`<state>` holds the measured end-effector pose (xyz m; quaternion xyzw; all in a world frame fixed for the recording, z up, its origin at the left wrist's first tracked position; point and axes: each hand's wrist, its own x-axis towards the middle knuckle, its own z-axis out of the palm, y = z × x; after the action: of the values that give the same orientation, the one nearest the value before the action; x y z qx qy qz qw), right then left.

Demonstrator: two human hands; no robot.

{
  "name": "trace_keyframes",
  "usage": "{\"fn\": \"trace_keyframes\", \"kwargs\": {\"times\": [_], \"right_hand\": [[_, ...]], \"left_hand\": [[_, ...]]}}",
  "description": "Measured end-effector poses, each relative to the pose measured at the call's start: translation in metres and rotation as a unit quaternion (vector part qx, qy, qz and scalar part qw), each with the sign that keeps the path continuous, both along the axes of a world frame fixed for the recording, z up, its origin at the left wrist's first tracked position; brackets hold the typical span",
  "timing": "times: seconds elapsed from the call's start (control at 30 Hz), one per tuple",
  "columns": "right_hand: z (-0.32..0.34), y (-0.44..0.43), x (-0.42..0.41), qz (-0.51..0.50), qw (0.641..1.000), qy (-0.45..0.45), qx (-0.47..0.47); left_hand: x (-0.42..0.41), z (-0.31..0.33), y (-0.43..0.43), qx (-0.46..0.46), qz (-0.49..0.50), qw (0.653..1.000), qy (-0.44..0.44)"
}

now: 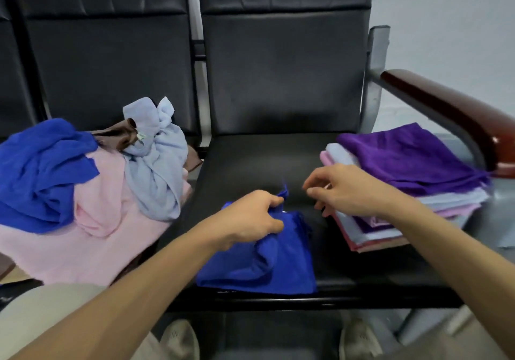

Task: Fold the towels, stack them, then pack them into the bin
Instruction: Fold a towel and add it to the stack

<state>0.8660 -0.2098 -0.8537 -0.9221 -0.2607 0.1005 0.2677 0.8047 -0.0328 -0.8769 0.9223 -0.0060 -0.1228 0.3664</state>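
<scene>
Blue towel [278,262] in left hand [250,217], between loose pile [92,181] and folded stack [412,159].

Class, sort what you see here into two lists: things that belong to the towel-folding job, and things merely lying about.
Part of the job:
blue towel, gripped by the left hand
right hand beside it, holding nothing
folded stack
unfolded heap

Merely there:
wooden armrest
chair backs
shoes
</scene>
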Motion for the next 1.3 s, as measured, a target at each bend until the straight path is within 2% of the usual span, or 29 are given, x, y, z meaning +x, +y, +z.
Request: {"fn": "trace_keyframes", "kwargs": {"times": [0.07,0.13,0.23,0.33,0.4,0.47,0.53,0.6,0.7,0.77,0.83,0.93,1.03,1.1,1.13,1.3], "right_hand": [[-0.001,0.001,-0.005,0.012,0.999,-0.027,-0.038],[-0.003,-0.001,-0.009,0.021,0.994,-0.067,-0.087],[-0.010,0.001,-0.014,0.022,0.988,-0.067,-0.134],[-0.015,0.000,-0.019,0.010,0.984,-0.059,-0.170],[-0.019,0.003,-0.024,0.007,0.979,-0.056,-0.195],[-0.023,0.006,-0.028,0.008,0.975,-0.029,-0.222],[-0.026,0.011,-0.032,0.002,0.967,0.027,-0.255],[-0.032,0.015,-0.035,0.005,0.953,0.060,-0.298],[-0.044,0.020,-0.034,0.018,0.938,0.026,-0.346],[-0.050,0.024,-0.032,0.002,0.945,0.041,-0.324],[-0.054,0.027,-0.028,-0.013,0.954,0.071,-0.291],[-0.060,0.028,-0.023,-0.040,0.970,0.104,-0.214],[-0.067,0.030,-0.021,-0.071,0.987,0.146,-0.014],[-0.066,0.035,-0.020,-0.099,0.975,0.158,0.122],[-0.063,0.036,-0.020,-0.106,0.972,0.141,0.152],[-0.014,0.021,-0.015,-0.102,0.977,-0.049,0.179]], "left_hand": [[0.000,-0.009,-0.011,-0.013,-0.003,1.000,0.019],[-0.003,-0.019,-0.022,-0.088,-0.004,0.993,0.082],[-0.007,-0.026,-0.021,-0.212,-0.013,0.962,0.172],[-0.004,-0.022,-0.006,-0.249,0.013,0.957,0.146],[0.000,-0.019,0.011,-0.176,0.038,0.981,0.077],[0.004,-0.017,0.033,-0.013,0.049,0.999,-0.001],[0.005,-0.020,0.056,0.173,0.045,0.983,-0.039],[0.001,-0.024,0.070,0.277,0.053,0.959,-0.020],[-0.008,-0.028,0.073,0.295,0.050,0.952,0.066],[-0.009,-0.033,0.072,0.292,0.036,0.951,0.091],[-0.008,-0.036,0.074,0.268,0.039,0.959,0.080],[-0.006,-0.038,0.077,0.165,0.073,0.981,0.070],[-0.009,-0.036,0.077,0.016,0.124,0.991,0.042],[-0.010,-0.031,0.077,-0.062,0.148,0.987,0.016],[-0.011,-0.028,0.077,-0.093,0.158,0.983,0.002],[-0.006,0.003,0.063,-0.199,0.199,0.954,-0.099]]}}
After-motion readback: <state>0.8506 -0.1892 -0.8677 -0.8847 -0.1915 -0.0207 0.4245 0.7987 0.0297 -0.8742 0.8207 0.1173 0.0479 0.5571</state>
